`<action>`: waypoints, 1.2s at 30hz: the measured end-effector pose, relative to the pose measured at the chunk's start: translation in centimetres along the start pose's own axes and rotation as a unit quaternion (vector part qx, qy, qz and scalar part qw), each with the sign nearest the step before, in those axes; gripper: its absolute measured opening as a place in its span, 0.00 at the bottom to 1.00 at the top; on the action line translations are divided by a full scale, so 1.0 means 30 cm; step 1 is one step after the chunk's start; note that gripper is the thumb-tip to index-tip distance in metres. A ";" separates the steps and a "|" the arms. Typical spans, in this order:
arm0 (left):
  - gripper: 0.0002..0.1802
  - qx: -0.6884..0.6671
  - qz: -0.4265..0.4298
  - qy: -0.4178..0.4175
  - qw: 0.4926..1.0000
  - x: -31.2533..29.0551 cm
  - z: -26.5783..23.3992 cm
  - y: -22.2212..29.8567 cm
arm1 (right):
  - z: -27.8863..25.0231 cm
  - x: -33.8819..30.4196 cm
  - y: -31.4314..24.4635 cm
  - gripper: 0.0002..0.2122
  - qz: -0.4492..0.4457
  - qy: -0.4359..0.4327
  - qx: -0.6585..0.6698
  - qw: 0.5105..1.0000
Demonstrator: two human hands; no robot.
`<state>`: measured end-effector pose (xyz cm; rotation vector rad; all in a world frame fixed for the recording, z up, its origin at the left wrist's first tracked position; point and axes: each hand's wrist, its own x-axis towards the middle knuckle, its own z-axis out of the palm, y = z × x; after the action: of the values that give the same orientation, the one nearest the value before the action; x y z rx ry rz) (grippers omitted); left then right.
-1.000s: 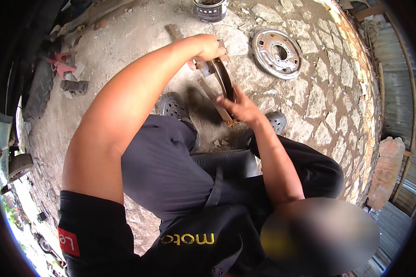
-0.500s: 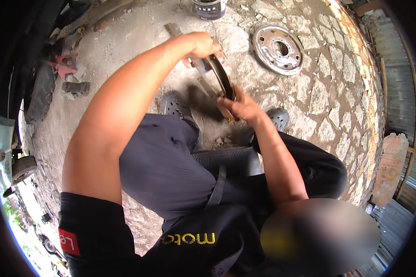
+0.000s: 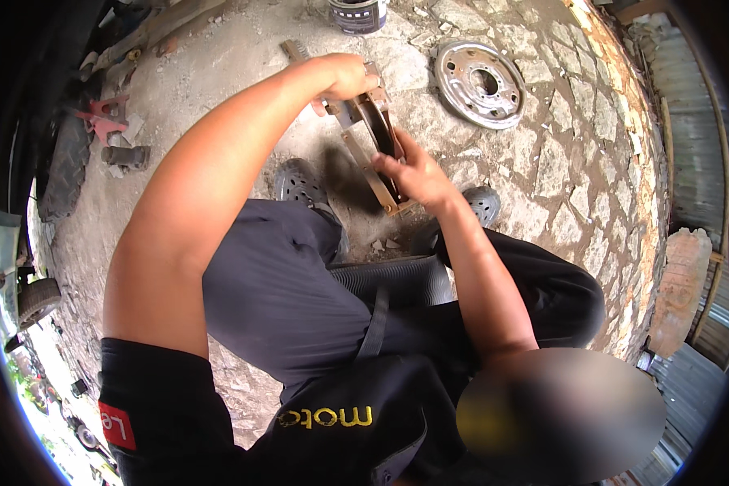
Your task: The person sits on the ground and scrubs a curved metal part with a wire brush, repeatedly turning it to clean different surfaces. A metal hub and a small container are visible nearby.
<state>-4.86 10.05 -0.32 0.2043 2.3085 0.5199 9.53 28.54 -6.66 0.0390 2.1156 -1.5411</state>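
Between my two hands, above the ground in front of my feet, is a rusty brown, curved metal part that looks like a brake shoe [image 3: 368,172]. It has a dark hollow inner side and a straight flat bar along its left edge. My left hand [image 3: 350,76] is closed around its far end, palm down, with its fingertips mostly hidden. A narrow metal strip [image 3: 292,50] sticks out past that hand. My right hand [image 3: 417,174] grips the near end from the right, thumb lying across the top edge.
A worn round steel wheel disc [image 3: 454,87] lies on the stone paving at right. Beyond stands a dark bucket [image 3: 360,14]. At left are a red metal stand [image 3: 105,117], a short dark cylinder [image 3: 125,155] and a tyre [image 3: 65,174]. My grey clogs [image 3: 300,182] flank the part.
The brake shoe has turned slightly, showing more of its flat bar and hollow side. My right hand has shifted a little up and left. The whole view has moved slightly.
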 end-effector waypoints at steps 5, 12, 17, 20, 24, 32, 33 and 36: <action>0.28 0.017 0.001 0.015 1.000 -0.023 0.010 0.017 | 0.024 -0.004 0.052 0.38 0.064 -0.063 0.063 0.994; 0.29 0.018 -0.005 0.027 0.999 -0.021 0.006 0.033 | 0.046 0.053 0.150 0.40 -0.024 0.017 -0.115 0.993; 0.28 0.001 -0.007 0.012 1.000 -0.040 0.004 -0.010 | 0.057 0.005 0.025 0.39 -0.049 -0.009 0.010 0.999; 0.30 0.019 -0.020 0.009 1.000 -0.030 -0.001 0.015 | 0.050 0.029 0.023 0.42 -0.067 0.023 -0.023 0.997; 0.30 0.038 -0.008 0.011 0.999 0.002 0.007 0.026 | 0.047 0.091 0.301 0.41 -0.020 0.026 -0.135 0.990; 0.27 0.039 -0.032 0.021 0.999 0.015 0.009 0.009 | 0.079 0.065 0.145 0.41 -0.145 0.099 -0.157 0.972; 0.28 0.047 -0.023 0.033 0.998 -0.010 0.011 0.019 | 0.066 0.066 0.169 0.41 -0.097 0.076 -0.173 0.977; 0.28 0.030 -0.006 0.004 1.000 -0.008 0.012 -0.003 | 0.066 0.045 0.188 0.40 -0.049 0.020 -0.119 0.992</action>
<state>-4.43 10.01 -0.43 0.2170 2.3331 0.4471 10.91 28.37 -12.62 -0.1201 2.3504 -1.3411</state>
